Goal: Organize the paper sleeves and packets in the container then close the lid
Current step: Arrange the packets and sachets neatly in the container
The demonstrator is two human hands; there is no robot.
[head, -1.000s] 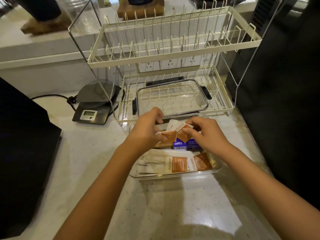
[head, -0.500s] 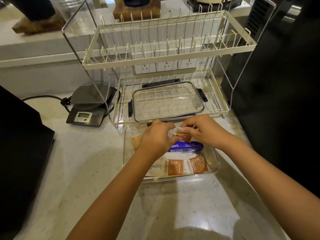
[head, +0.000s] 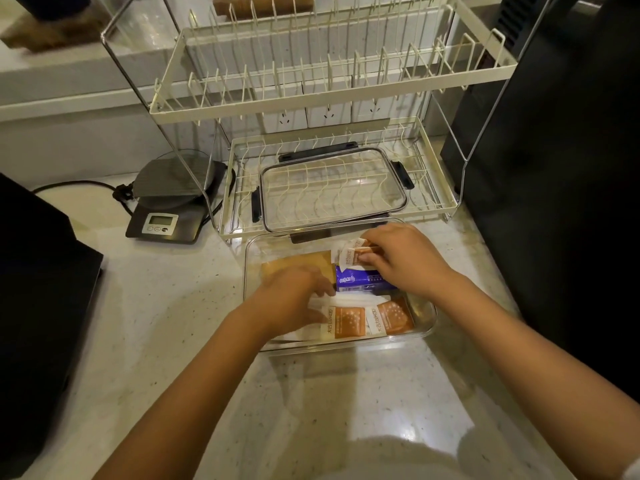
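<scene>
A clear plastic container [head: 427, 327] stands open on the counter in front of me. Inside lie a brown paper sleeve [head: 298, 265], a blue tissue pack [head: 360, 280], white sleeves [head: 349, 299] and two orange packets [head: 349, 322] near the front wall. My right hand [head: 405, 258] pinches a few orange-and-white packets [head: 349, 254] at the back of the container. My left hand [head: 294, 299] reaches down inside, fingers resting on the white sleeves beside the tissue pack. The clear lid [head: 332, 187] with black clips lies on the lower tier of the rack.
A cream wire dish rack [head: 325, 109] with two tiers stands just behind the container. A kitchen scale [head: 169, 206] with a cable sits to the left. A black appliance [head: 34, 289] fills the left side, and a dark one [head: 554, 168] the right.
My left hand let go of the packets and dropped lower, onto the white sleeves. The right hand carried the packets to the back of the container. The brown sleeve is uncovered.
</scene>
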